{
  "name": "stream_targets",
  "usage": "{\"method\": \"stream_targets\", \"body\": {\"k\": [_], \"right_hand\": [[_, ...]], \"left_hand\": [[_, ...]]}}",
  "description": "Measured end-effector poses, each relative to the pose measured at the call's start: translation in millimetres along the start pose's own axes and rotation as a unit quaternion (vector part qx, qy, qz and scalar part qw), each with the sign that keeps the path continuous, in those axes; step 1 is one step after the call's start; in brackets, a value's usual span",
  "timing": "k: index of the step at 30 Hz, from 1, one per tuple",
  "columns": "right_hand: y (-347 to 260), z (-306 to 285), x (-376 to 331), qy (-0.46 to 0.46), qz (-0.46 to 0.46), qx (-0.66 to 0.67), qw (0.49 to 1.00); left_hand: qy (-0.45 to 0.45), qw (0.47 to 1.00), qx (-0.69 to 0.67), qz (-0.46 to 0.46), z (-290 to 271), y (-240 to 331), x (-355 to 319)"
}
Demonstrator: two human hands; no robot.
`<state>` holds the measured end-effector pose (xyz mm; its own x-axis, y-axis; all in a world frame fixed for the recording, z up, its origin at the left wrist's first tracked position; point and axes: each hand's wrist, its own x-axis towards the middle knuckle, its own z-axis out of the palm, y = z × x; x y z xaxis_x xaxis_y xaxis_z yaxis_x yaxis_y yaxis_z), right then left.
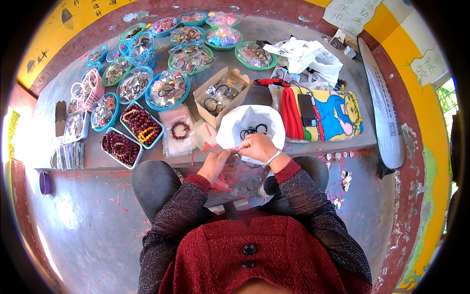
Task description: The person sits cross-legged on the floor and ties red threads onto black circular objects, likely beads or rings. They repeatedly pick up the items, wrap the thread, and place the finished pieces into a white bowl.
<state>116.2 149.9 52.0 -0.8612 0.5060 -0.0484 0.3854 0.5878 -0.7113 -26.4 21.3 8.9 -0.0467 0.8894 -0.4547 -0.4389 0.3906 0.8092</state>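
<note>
My left hand (214, 165) and my right hand (260, 147) meet just in front of a white bag (227, 128) that stands with its mouth open. Between them they pinch a small clear plastic bag (235, 156) with a pinkish-red strip along its top edge. Something dark seems to show through it, too small to make out. Several black cord bracelets (253, 131) lie inside the white bag, partly behind my right hand. A flat stack of clear plastic bags (171, 139) with a beaded bracelet (180, 130) on top lies to the left.
An open cardboard box (211, 113) holds bagged bracelets. Two baskets of dark red beads (142, 125) stand left, with several basins of packaged trinkets (166, 90) behind. At right lie a colourful folded cloth (338, 115) and a phone (307, 110). Red scraps (125, 209) litter the floor.
</note>
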Motion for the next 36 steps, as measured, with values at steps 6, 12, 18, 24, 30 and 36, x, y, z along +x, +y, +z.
{"method": "stream_targets", "body": {"k": [6,12,18,24,30,36], "right_hand": [[0.4,4.8,-2.8,0.046,-0.072,-0.1,0.991],[-2.8,5.6,0.2,0.095,-0.13,-0.031,0.986],[3.8,10.3,1.7,0.08,-0.141,-0.02,0.987],[1.2,9.6,1.3,0.026,-0.131,-0.033,0.99],[-0.8,9.5,0.2,0.012,-0.123,-0.033,0.992],[-4.1,8.1,-2.0,0.001,-0.142,-0.084,0.986]], "left_hand": [[0.0,0.999,-0.032,0.016,-0.3,-0.5,-0.2],[0.0,0.991,-0.13,0.033,-1.8,6.0,-1.0],[-0.005,0.992,-0.12,0.044,0.6,12.4,-6.6],[-0.017,0.991,-0.13,0.037,-2.3,8.5,-3.1],[-0.017,0.994,-0.107,0.032,0.5,9.2,-3.9],[-0.017,0.996,-0.075,0.039,1.1,9.6,-4.5]]}}
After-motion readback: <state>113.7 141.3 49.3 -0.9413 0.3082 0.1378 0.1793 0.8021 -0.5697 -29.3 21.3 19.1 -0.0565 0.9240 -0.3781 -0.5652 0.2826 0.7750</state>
